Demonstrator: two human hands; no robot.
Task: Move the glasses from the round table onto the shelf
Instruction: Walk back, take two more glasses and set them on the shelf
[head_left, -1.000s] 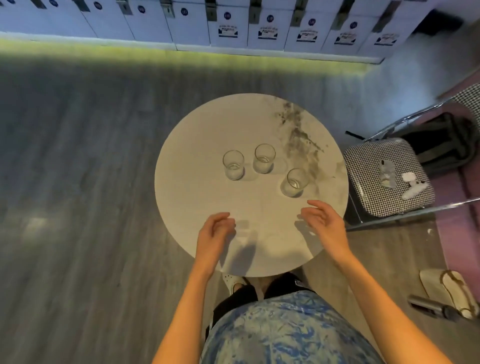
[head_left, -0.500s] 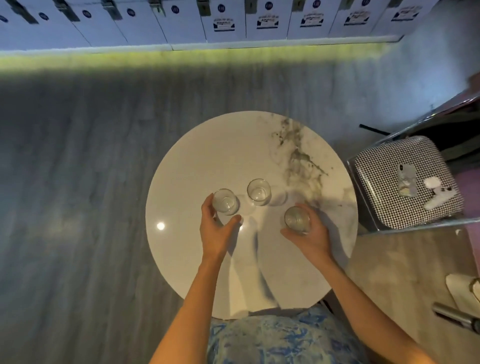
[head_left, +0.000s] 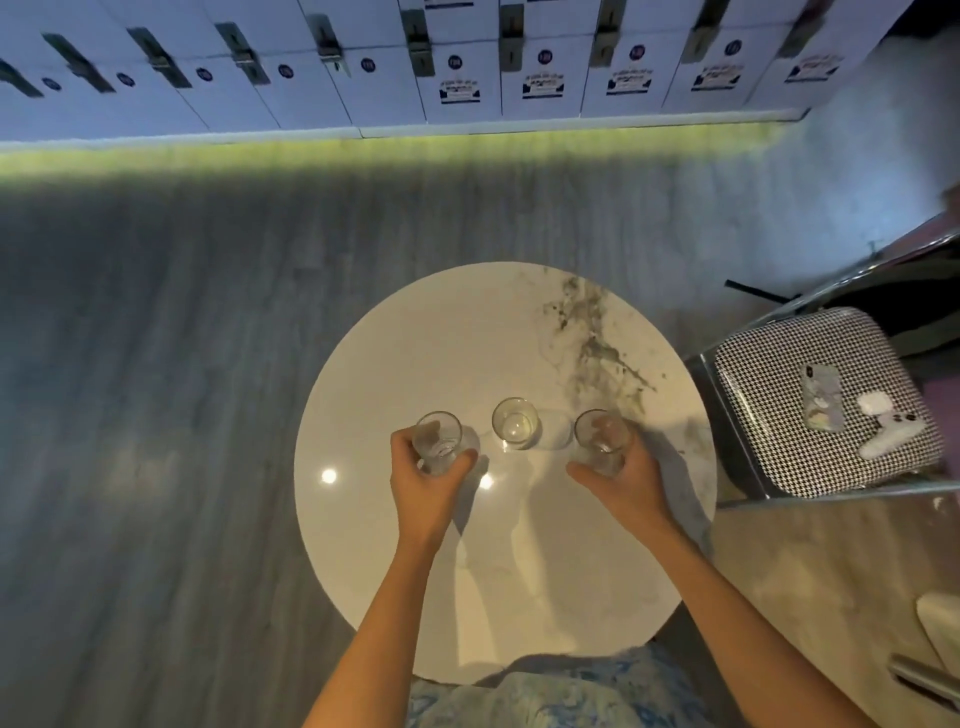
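Observation:
Three clear glasses are over the round white marble table (head_left: 415, 332). My left hand (head_left: 423, 483) is wrapped around the left glass (head_left: 437, 440), which looks raised a little off the tabletop. My right hand (head_left: 626, 480) grips the right glass (head_left: 601, 439), also lifted slightly. The middle glass (head_left: 515, 430) stands upright on the table between them, untouched. No shelf is in view.
A chair with a houndstooth cushion (head_left: 779, 457) stands right of the table, with a phone (head_left: 821, 397) and a small white object (head_left: 891, 434) on it. A row of white lockers (head_left: 467, 67) lines the far wall. Grey wood floor (head_left: 156, 364) lies to the left.
Both hands reached forward from the near table edge, closed around the outer two glasses and began raising them. The camera view tilted up toward the lockers.

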